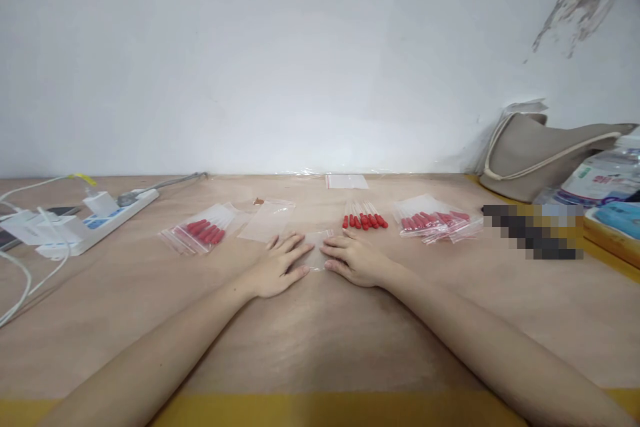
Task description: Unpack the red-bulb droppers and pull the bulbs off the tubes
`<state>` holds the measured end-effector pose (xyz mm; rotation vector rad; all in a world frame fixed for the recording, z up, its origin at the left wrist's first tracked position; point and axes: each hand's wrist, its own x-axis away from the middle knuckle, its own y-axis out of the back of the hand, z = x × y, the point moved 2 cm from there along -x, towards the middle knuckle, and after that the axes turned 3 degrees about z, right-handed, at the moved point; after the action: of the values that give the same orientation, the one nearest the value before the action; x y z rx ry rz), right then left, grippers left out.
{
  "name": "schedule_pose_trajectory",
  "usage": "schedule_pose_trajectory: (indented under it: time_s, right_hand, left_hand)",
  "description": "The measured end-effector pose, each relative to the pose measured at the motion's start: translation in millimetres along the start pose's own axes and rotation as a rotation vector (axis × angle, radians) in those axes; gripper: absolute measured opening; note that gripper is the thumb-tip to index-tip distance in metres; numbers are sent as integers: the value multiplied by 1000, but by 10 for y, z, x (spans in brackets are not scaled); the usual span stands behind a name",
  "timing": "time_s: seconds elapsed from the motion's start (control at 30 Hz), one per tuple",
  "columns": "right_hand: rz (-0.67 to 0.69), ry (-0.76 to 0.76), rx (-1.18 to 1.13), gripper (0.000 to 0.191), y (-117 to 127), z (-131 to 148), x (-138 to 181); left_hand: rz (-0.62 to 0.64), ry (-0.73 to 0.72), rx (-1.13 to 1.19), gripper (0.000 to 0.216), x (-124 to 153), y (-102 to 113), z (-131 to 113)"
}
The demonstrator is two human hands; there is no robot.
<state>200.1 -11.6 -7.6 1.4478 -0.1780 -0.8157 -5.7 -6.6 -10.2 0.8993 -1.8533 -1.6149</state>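
Note:
My left hand [277, 267] lies palm down on the table, fingers spread. Opposite it, my right hand [357, 259] also rests flat with its fingers stretched out. Between them is a small clear zip bag [316, 260], its two sides partly covered by my fingertips. Just beyond my right hand lies a loose bunch of white sticks with red tips [365, 219]. Another flat clear zip bag [267, 221] lies beyond my left hand. Filled zip bags of red-tipped sticks lie at the left [205, 230] and at the right [433, 219].
A white power strip [103, 223] with chargers and cables stands on the left of the table [320, 340]. Near the wall lies a white rectangular packet [347, 181]. At the right are a pixelated dark object [533, 233], a grey bag [545, 153] and a plastic bottle [603, 177].

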Motion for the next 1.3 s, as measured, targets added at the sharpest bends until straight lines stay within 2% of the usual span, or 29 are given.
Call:
schedule_pose_trajectory:
  time_s: [0.13,0.3,0.37,0.5,0.57,0.7,0.77,0.83,0.97,1.03,1.1,1.2,1.3]
  right_hand:
    - [-53,-71,-46,35,-28,-58,38]
    - [-56,-93,-111,35,-24,-51,53]
    - [-57,-106,-135,35,-40,-68,65]
    - [-106,-121,-150,35,-69,-106,85]
    - [-185,-120,-121,33,-62,-112,88]
    - [-318,-128,-60,28,-36,-113,83]
    - [-331,-128,-56,27,-36,-115,80]
    - [-331,-121,-56,26,-43,-120,77]
    - [-339,-106,-50,25,-60,-130,77]
    - [-347,-106,-46,25,-65,-133,77]
    - [-348,-109,-42,25,-66,-134,77]
    - [-344,-104,-43,25,-66,-132,78]
    - [-336,-101,-45,25,-69,-133,79]
  left_hand:
    - [-45,13,52,49,-33,47,-18]
    - [-250,120,116,33,-239,250,9]
    - [-195,204,112,30,-347,304,37]
    - [30,372,190,23,-503,327,99]
    - [33,398,200,18,-541,358,164]
    - [-149,582,134,17,-542,523,524]
    - [-242,715,82,20,-512,598,764]
    - [-285,817,48,24,-478,622,960]
    - [-359,909,-37,42,-388,614,1161]
    - [-409,945,-130,43,-303,664,1248]
    - [-384,966,-171,36,-188,749,1384]
    - [-258,927,-41,39,11,880,1635]
    - [-269,880,11,45,176,997,1796]
